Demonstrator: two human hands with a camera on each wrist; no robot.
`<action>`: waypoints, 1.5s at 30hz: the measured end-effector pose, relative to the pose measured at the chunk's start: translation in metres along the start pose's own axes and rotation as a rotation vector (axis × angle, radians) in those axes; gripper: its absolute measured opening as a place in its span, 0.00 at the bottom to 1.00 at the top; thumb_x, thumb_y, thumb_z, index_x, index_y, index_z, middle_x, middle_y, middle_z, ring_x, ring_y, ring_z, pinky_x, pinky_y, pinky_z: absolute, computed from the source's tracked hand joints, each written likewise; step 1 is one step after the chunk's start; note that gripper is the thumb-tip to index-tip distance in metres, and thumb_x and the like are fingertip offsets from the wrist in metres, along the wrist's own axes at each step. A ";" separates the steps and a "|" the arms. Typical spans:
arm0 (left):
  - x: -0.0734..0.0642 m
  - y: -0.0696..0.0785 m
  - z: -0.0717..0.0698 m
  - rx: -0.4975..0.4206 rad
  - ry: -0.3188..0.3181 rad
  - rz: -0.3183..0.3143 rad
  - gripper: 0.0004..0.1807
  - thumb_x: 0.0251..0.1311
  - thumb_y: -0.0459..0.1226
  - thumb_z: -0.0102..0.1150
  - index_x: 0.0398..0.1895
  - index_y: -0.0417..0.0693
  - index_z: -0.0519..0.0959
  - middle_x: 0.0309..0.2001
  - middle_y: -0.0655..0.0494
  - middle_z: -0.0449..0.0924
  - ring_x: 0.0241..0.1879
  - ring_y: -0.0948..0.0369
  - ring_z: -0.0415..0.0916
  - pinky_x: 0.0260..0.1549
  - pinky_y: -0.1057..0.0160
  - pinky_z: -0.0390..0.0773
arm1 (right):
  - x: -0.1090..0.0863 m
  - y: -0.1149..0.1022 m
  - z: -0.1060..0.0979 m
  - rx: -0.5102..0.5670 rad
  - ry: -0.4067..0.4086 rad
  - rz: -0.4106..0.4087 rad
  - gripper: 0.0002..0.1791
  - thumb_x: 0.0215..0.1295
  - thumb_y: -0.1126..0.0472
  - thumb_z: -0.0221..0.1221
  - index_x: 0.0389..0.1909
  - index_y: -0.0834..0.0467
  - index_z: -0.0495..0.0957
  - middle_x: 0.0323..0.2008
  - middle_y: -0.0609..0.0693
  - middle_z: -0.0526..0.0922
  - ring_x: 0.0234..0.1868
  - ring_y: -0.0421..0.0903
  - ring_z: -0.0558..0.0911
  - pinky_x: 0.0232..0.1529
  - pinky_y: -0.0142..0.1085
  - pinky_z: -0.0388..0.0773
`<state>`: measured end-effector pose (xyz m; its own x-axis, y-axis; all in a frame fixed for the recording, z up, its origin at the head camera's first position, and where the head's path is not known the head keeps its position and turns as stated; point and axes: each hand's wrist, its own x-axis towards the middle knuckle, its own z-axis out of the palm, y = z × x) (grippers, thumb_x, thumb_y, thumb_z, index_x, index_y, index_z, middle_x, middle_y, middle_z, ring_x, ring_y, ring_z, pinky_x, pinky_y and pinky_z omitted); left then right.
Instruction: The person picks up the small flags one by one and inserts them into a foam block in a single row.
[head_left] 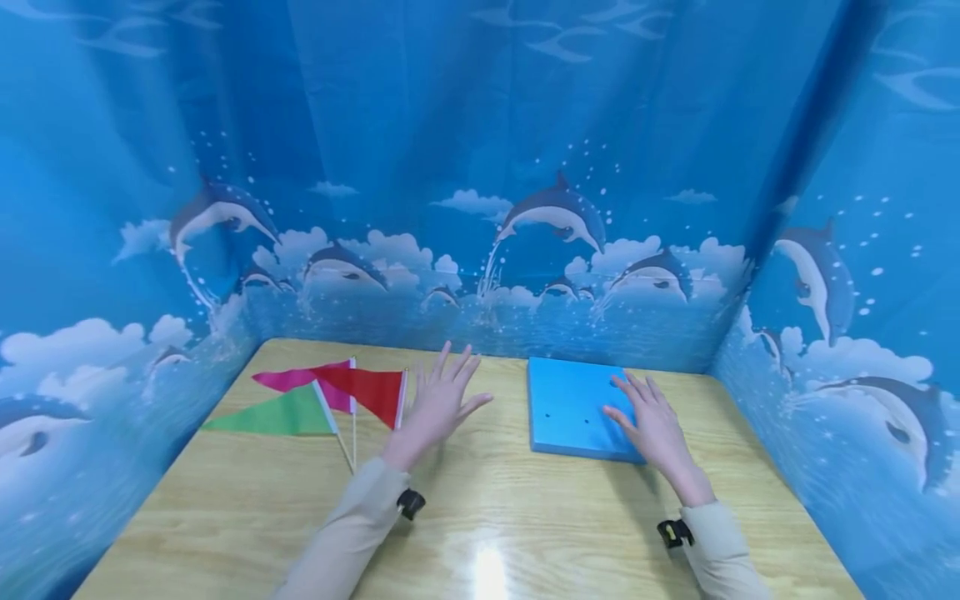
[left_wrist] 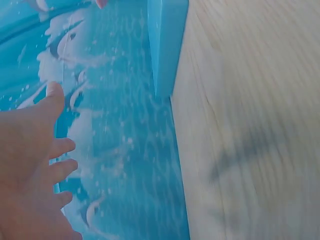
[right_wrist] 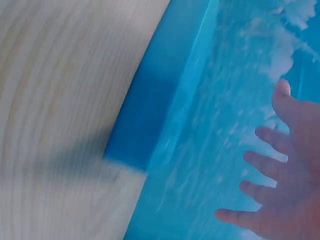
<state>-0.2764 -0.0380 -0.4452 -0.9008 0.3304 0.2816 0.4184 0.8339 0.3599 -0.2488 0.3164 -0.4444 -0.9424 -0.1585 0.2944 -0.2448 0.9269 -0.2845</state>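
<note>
My left hand (head_left: 437, 404) hovers over the table with fingers spread, just right of the pennants, and holds nothing. Beside it lie a red pennant (head_left: 378, 392), a pink pennant (head_left: 281, 381) and a green pennant (head_left: 281, 414) on thin sticks; the red one partly covers the pink one. A flat blue block (head_left: 570, 400) with small holes in its top lies right of centre. Over its right side my right hand (head_left: 656, 425) is held with spread fingers, hiding part of that edge. In the right wrist view a gap shows between this hand (right_wrist: 292, 165) and the block (right_wrist: 145, 100).
The wooden table (head_left: 480, 500) ends at the back against a blue curtain (head_left: 420, 167) printed with dolphins, which also hangs along both sides. A dark wrist device (head_left: 410, 503) sits at the left cuff, another device (head_left: 675, 533) at the right cuff.
</note>
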 end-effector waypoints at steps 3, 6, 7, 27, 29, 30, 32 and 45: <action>0.011 0.013 0.010 -0.021 -0.022 0.038 0.39 0.72 0.59 0.51 0.79 0.51 0.59 0.80 0.51 0.49 0.81 0.46 0.33 0.71 0.28 0.33 | -0.002 0.020 -0.003 -0.020 -0.046 0.000 0.36 0.74 0.49 0.59 0.74 0.63 0.62 0.74 0.70 0.59 0.74 0.75 0.51 0.64 0.77 0.55; 0.020 0.026 0.023 -0.039 -0.066 0.077 0.38 0.73 0.59 0.50 0.79 0.51 0.59 0.80 0.52 0.49 0.81 0.47 0.33 0.71 0.29 0.32 | -0.004 0.037 -0.002 -0.030 -0.100 0.011 0.37 0.73 0.48 0.59 0.75 0.63 0.61 0.74 0.70 0.58 0.75 0.75 0.50 0.63 0.78 0.53; 0.023 0.030 0.028 -0.045 -0.084 0.089 0.38 0.73 0.59 0.49 0.79 0.51 0.58 0.80 0.52 0.49 0.81 0.47 0.33 0.71 0.29 0.32 | -0.005 0.042 -0.001 -0.037 -0.125 0.015 0.38 0.73 0.47 0.58 0.75 0.63 0.60 0.75 0.69 0.58 0.75 0.74 0.49 0.63 0.78 0.53; 0.035 0.055 0.081 0.019 -0.339 0.118 0.39 0.72 0.60 0.48 0.80 0.55 0.57 0.80 0.57 0.52 0.80 0.48 0.40 0.73 0.30 0.41 | -0.014 0.066 0.011 0.068 -0.341 0.028 0.43 0.73 0.43 0.57 0.77 0.66 0.56 0.76 0.67 0.55 0.76 0.72 0.46 0.63 0.81 0.44; 0.035 0.055 0.082 0.023 -0.342 0.117 0.39 0.72 0.60 0.48 0.80 0.56 0.57 0.80 0.58 0.52 0.81 0.49 0.40 0.73 0.30 0.41 | -0.014 0.066 0.011 0.062 -0.341 0.024 0.43 0.74 0.44 0.57 0.76 0.67 0.56 0.76 0.67 0.55 0.76 0.72 0.47 0.63 0.81 0.45; 0.035 0.055 0.082 0.025 -0.342 0.118 0.39 0.72 0.60 0.48 0.80 0.56 0.57 0.80 0.57 0.52 0.80 0.48 0.40 0.73 0.30 0.41 | -0.014 0.065 0.011 0.060 -0.341 0.023 0.43 0.74 0.44 0.56 0.76 0.67 0.55 0.76 0.67 0.55 0.76 0.72 0.47 0.63 0.81 0.45; 0.034 0.053 0.080 0.034 -0.346 0.118 0.39 0.72 0.61 0.47 0.80 0.56 0.57 0.80 0.58 0.52 0.80 0.48 0.40 0.73 0.30 0.41 | -0.014 0.062 0.011 0.058 -0.345 0.019 0.42 0.74 0.45 0.56 0.76 0.68 0.55 0.76 0.68 0.54 0.76 0.72 0.48 0.64 0.80 0.45; 0.023 0.035 0.063 0.061 -0.347 0.118 0.39 0.73 0.60 0.47 0.80 0.53 0.57 0.80 0.54 0.51 0.80 0.45 0.41 0.73 0.30 0.40 | -0.008 0.035 0.019 0.058 -0.349 -0.005 0.42 0.75 0.45 0.56 0.76 0.68 0.56 0.76 0.68 0.55 0.75 0.72 0.51 0.64 0.79 0.51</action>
<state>-0.2901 0.0267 -0.4825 -0.8368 0.5475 -0.0035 0.5239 0.8024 0.2859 -0.2540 0.3440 -0.4746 -0.9598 -0.2791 -0.0307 -0.2528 0.9065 -0.3382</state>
